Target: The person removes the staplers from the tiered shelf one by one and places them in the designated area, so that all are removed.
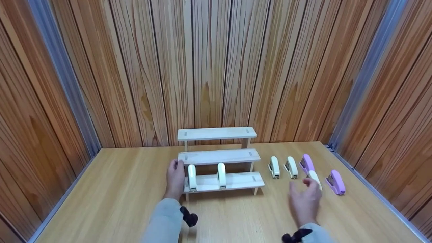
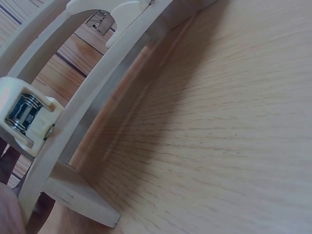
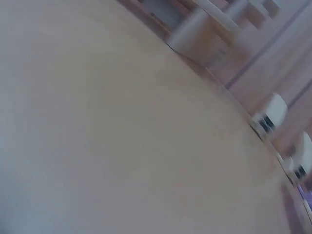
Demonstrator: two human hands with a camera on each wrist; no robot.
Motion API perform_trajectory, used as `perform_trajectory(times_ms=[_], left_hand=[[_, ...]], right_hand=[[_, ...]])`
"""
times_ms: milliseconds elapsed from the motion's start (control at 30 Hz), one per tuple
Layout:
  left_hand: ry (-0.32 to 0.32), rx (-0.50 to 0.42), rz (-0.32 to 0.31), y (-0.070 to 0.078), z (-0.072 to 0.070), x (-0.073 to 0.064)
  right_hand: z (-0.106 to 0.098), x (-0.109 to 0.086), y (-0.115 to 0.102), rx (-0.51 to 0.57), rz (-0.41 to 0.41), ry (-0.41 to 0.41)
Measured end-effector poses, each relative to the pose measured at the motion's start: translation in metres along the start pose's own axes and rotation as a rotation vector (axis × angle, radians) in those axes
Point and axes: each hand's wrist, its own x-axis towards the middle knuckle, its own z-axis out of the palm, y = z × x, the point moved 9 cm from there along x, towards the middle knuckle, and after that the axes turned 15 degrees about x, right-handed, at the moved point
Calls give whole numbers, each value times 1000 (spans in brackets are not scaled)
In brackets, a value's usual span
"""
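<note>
A three-tier wooden display rack (image 1: 219, 157) stands on the table, with two white staplers (image 1: 191, 177) on its lowest step. My left hand (image 1: 174, 179) grips the rack's left end; in the left wrist view, part of that hand (image 2: 9, 209) shows at the plank's edge beside one stapler (image 2: 29, 117). Over the table on the right is my right hand (image 1: 305, 200), thumb and index finger apart with nothing between them. Just beyond its fingertips, a white stapler (image 1: 314, 179) is partly hidden by the hand. The right wrist view is blurred and does not show the hand.
Two more white staplers (image 1: 274, 167) stand right of the rack. A purple stapler (image 1: 307, 163) is behind the partly hidden one, and another purple stapler (image 1: 335, 182) stands farther right. Wood-patterned walls (image 1: 209, 67) enclose the table's back and sides.
</note>
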Motion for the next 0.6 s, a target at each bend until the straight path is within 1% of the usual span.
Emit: perform_trajectory(times_ms=[100, 267, 367, 500, 600], left_hand=[[5, -3, 8, 1, -2, -1], [8, -9, 11, 1, -2, 0], [10, -7, 5, 0, -3, 0], [11, -9, 17, 1, -2, 0], [9, -14, 24, 2, -2, -1]], right_hand=[[23, -12, -6, 60, -4, -61], [57, -29, -13, 139, 19, -143], [77, -40, -22, 145, -4, -187], [101, -55, -37, 136, -77, -214], [114, -65, -44, 134, -86, -224]])
